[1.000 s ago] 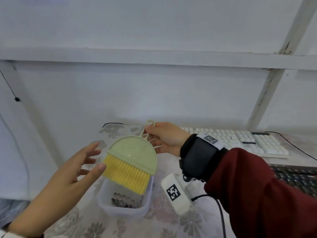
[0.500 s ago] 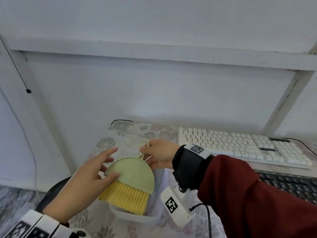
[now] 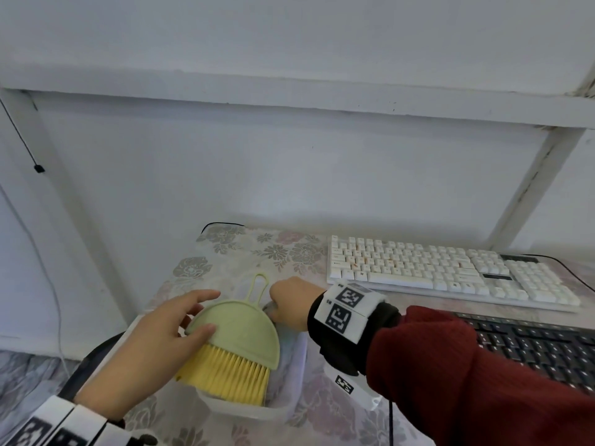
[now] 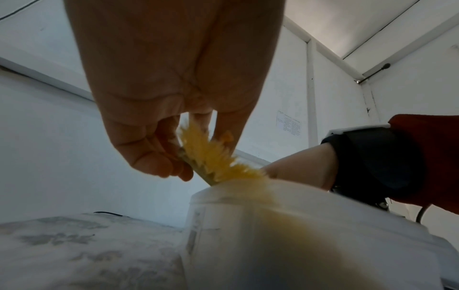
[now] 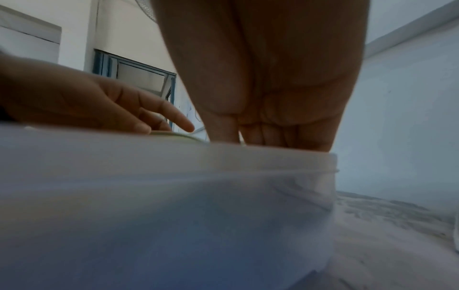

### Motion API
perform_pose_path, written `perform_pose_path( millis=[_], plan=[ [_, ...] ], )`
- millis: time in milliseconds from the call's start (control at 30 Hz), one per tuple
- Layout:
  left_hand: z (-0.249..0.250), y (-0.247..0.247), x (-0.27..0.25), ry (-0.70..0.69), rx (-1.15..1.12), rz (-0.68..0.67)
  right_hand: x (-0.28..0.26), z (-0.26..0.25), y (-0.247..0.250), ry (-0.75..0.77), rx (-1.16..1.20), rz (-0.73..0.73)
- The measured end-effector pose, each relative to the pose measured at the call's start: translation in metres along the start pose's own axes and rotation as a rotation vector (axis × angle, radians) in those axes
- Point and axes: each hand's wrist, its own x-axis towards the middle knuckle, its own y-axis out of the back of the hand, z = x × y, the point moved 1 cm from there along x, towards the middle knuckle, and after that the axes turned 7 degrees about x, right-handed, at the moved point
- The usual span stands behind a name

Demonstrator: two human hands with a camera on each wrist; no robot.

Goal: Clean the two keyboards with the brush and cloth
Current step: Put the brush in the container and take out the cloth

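Brush (image 3: pixel 236 341), green body, yellow bristles: held at its left edge by the left hand (image 3: pixel 151 346), thumb on top, fingers beneath, bristles angled down into a translucent tub (image 3: pixel 257 412) on the floral table (image 3: pixel 225 252). Right hand (image 3: pixel 291 305): fingers curled down inside the tub's far end; contents gripped cannot be told. White keyboard (image 3: pixel 444 268) and black keyboard (image 3: pixel 531 349) lie to the right. Half a second ago the right hand pinched the brush's loop; now it has let go.
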Motion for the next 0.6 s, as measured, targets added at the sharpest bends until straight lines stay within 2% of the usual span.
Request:
perform_pose_path(
  millis=[167, 600],
  plan=[
    [0.0, -0.001, -0.001, 0.008, -0.006, -0.021, 0.01, -0.003, -0.008, 0.009, -0.061, -0.035],
    [0.001, 0.0, -0.004, 0.019, 0.006, -0.027, 0.007, -0.003, -0.005, 0.07, 0.114, 0.108]
  ],
)
